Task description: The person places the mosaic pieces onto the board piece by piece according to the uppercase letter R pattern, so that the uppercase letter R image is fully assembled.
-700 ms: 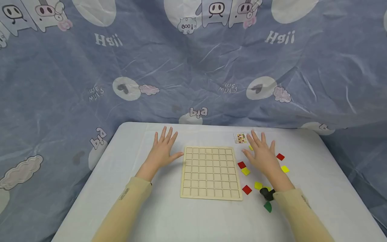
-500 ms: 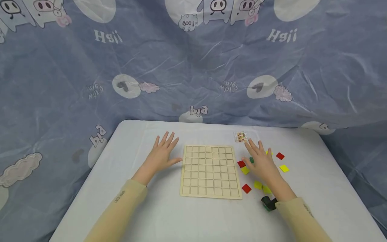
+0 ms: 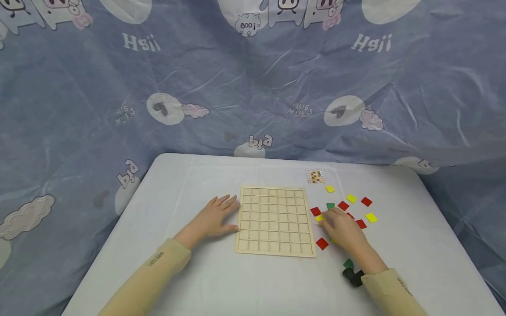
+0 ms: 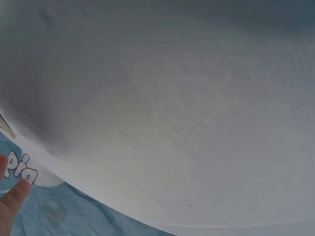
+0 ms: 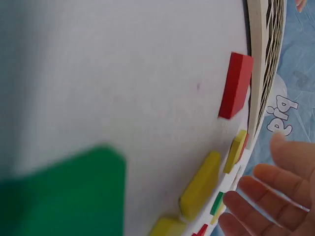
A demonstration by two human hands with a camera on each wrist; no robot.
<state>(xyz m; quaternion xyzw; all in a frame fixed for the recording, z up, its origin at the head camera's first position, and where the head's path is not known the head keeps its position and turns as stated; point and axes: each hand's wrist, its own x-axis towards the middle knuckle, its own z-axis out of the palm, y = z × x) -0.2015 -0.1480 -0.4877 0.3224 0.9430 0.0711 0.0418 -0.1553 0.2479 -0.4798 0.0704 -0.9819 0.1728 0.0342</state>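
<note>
A wooden grid board lies flat on the table, every cell bare. At its left edge is the left hand, fingers spread and extended, holding nothing; two of its fingers show at the lower left of the left wrist view. The right hand is low among red, yellow and green pieces right of the board, fingers slightly bent. In the right wrist view that hand shows loosely extended fingers with nothing in them. Nearby lie a red piece, a yellow piece and a green piece.
A small patterned grid card lies behind the board's right corner. Black objects sit beside the right sleeve, next to a green piece. More red and yellow pieces are scattered at the right. A blue printed cloth hangs behind the table.
Both hands have come down toward the table and nearer the person. The right hand's fingers have drawn in, uncovering several pieces behind it. The view has tilted slightly.
</note>
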